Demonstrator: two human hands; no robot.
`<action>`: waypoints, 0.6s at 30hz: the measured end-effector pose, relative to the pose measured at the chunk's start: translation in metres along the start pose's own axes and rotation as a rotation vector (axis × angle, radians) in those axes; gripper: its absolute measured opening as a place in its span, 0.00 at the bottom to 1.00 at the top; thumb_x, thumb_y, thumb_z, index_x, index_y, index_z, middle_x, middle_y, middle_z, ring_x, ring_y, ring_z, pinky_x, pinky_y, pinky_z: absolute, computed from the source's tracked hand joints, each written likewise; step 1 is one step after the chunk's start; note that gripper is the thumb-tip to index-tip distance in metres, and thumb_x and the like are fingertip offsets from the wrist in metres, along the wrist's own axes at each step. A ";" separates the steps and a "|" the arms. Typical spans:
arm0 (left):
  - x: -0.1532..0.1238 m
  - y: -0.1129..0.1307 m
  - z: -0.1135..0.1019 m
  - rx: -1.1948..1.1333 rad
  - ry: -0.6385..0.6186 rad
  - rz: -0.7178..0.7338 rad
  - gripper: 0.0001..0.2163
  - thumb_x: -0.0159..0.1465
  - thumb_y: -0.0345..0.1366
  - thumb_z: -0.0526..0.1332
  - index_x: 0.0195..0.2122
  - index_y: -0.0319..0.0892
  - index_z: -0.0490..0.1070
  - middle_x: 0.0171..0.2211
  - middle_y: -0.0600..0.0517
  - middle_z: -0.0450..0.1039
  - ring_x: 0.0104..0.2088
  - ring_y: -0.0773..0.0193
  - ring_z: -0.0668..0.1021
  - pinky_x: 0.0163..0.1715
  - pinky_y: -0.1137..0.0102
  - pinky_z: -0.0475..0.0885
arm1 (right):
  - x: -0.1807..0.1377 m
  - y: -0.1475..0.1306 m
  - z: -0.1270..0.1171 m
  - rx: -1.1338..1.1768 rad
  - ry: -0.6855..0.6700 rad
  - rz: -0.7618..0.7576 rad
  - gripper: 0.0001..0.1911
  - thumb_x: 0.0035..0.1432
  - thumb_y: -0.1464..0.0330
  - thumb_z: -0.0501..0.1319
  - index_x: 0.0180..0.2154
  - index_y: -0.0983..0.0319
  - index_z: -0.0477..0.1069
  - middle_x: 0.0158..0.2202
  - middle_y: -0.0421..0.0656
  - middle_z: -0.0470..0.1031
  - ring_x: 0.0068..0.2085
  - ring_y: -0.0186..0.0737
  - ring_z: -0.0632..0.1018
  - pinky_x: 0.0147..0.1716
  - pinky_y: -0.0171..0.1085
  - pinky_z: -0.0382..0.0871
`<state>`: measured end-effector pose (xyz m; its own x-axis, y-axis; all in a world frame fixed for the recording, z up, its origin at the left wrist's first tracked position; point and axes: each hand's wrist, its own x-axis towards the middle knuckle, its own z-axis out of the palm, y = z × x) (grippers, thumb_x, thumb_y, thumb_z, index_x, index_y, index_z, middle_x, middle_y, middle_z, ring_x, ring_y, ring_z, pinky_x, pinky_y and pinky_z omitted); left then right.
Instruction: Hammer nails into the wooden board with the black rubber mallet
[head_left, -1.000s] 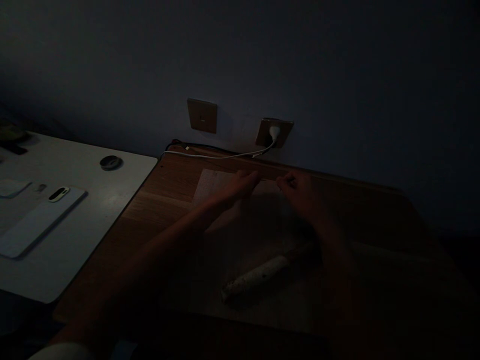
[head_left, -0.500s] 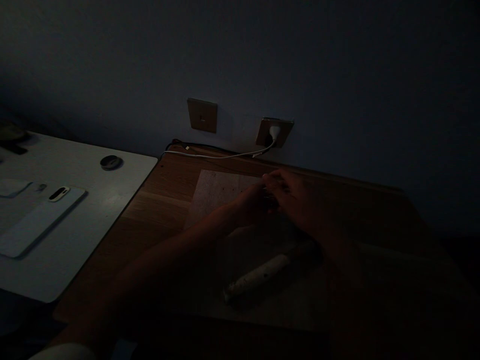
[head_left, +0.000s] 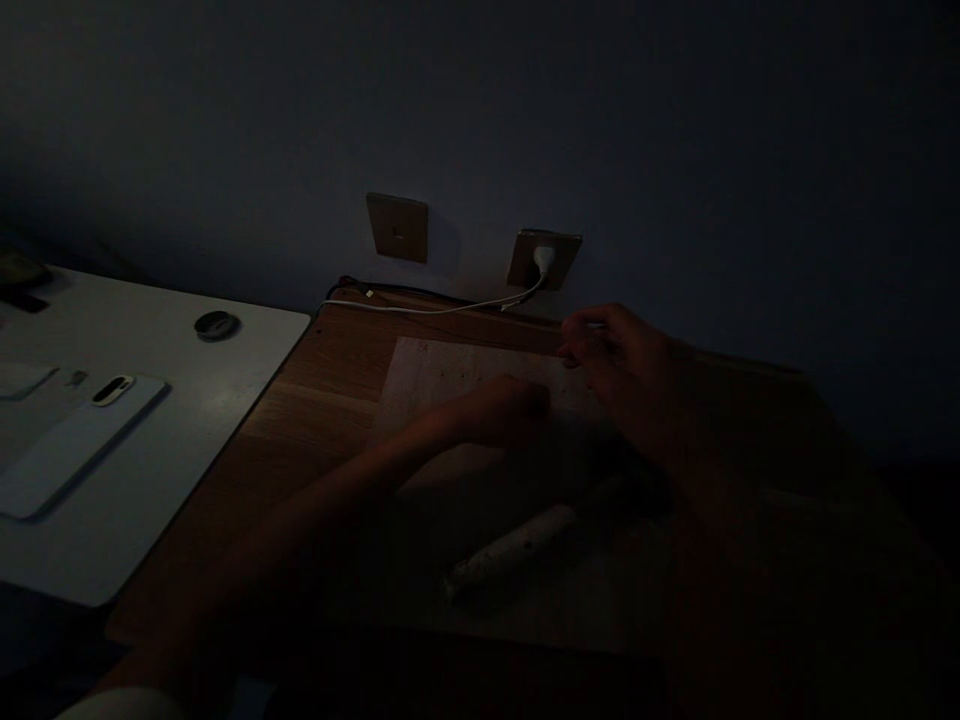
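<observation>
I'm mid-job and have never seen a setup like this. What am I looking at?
There is no machine: these are a person's bare hands, seen from a camera worn on the head, looking forward and down. The left hand is curled over a pale board on a wooden table; the right hand is beside it, fingers bent. It's too dark to tell whether either holds something. Nearer the camera, a pale-handled tool lies on the board. Left stands a white table.
</observation>
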<state>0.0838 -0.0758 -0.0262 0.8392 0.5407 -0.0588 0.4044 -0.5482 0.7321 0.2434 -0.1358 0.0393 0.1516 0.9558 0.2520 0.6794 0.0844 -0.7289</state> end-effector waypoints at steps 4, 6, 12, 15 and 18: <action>-0.006 0.005 -0.007 0.180 -0.108 0.048 0.07 0.66 0.24 0.60 0.33 0.41 0.75 0.34 0.49 0.78 0.34 0.62 0.78 0.38 0.68 0.69 | 0.000 -0.004 -0.002 -0.046 0.010 -0.016 0.22 0.70 0.45 0.60 0.45 0.56 0.78 0.38 0.45 0.85 0.38 0.47 0.84 0.34 0.40 0.73; -0.010 0.010 -0.013 0.185 -0.159 0.091 0.07 0.69 0.26 0.60 0.37 0.41 0.77 0.38 0.48 0.81 0.37 0.61 0.81 0.41 0.68 0.70 | 0.000 -0.005 -0.003 -0.065 0.017 -0.012 0.21 0.70 0.46 0.60 0.45 0.56 0.78 0.38 0.45 0.85 0.37 0.47 0.85 0.35 0.41 0.73; -0.037 0.031 -0.050 0.054 -0.130 0.121 0.12 0.72 0.33 0.65 0.55 0.41 0.76 0.53 0.45 0.83 0.49 0.59 0.84 0.47 0.69 0.73 | -0.002 -0.006 -0.011 -0.045 0.046 0.006 0.21 0.69 0.45 0.61 0.45 0.55 0.77 0.39 0.46 0.85 0.38 0.48 0.85 0.36 0.44 0.75; -0.059 0.037 -0.063 0.088 0.009 0.119 0.12 0.73 0.35 0.64 0.57 0.42 0.75 0.55 0.46 0.82 0.52 0.59 0.83 0.50 0.68 0.74 | -0.008 -0.017 -0.024 -0.050 0.105 0.002 0.21 0.68 0.47 0.61 0.46 0.56 0.78 0.40 0.48 0.84 0.39 0.50 0.84 0.36 0.47 0.75; -0.090 0.030 -0.061 0.212 0.112 0.065 0.12 0.75 0.37 0.62 0.58 0.43 0.75 0.56 0.45 0.80 0.53 0.57 0.82 0.53 0.65 0.74 | -0.015 -0.026 -0.043 -0.143 0.190 0.026 0.20 0.66 0.47 0.62 0.46 0.54 0.78 0.39 0.49 0.84 0.40 0.52 0.84 0.36 0.48 0.76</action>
<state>-0.0018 -0.1022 0.0425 0.8251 0.5609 0.0685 0.4280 -0.6995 0.5723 0.2541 -0.1642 0.0814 0.2934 0.8857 0.3597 0.7663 0.0071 -0.6424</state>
